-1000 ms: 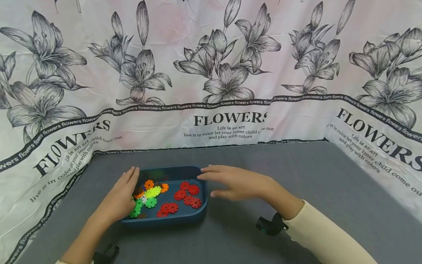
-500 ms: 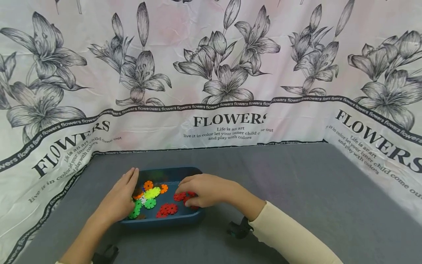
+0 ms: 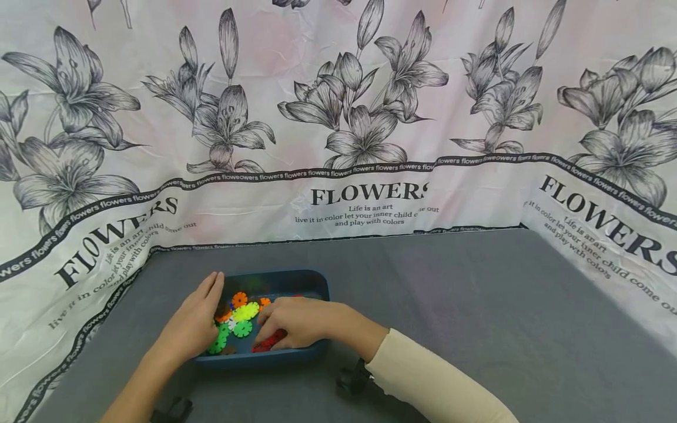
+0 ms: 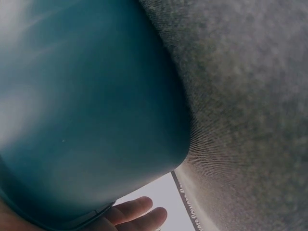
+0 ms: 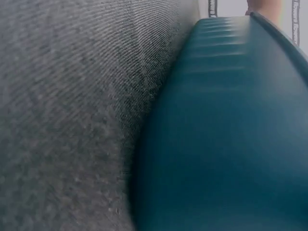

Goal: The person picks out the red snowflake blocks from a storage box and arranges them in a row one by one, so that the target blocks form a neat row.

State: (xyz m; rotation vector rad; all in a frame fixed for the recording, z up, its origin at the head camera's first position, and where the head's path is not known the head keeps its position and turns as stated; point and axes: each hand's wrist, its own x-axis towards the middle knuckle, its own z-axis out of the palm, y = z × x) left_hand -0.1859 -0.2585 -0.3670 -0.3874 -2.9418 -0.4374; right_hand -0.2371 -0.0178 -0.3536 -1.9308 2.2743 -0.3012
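A dark blue rectangular tray (image 3: pixel 312 282) holds notched plastic discs. My left hand (image 3: pixel 193 323) rests along its left side, fingers fairly straight; in the left wrist view, fingertips (image 4: pixel 139 214) reach past the tray's outer wall (image 4: pixel 96 106). Inside the tray my right hand (image 3: pixel 296 322) bends its fingers down over red notched discs (image 3: pixel 271 342), which show between thumb and fingers. Whether it pinches any of them is hidden. To its left lie yellow discs (image 3: pixel 245 311), green discs (image 3: pixel 243 328) and orange discs (image 3: pixel 240 299).
The tray stands on a grey cloth-covered table (image 3: pixel 449 305). Behind and at both sides hangs a white curtain (image 3: pixel 365 200) printed with flowers and lettering. The right wrist view is mostly the tray's outer wall (image 5: pixel 216 134) beside the grey cloth (image 5: pixel 72 115).
My right hand has come from above the tray's right rim down into it, then moved left and nearer, from the right red discs to the front ones. The left hand has hardly moved.
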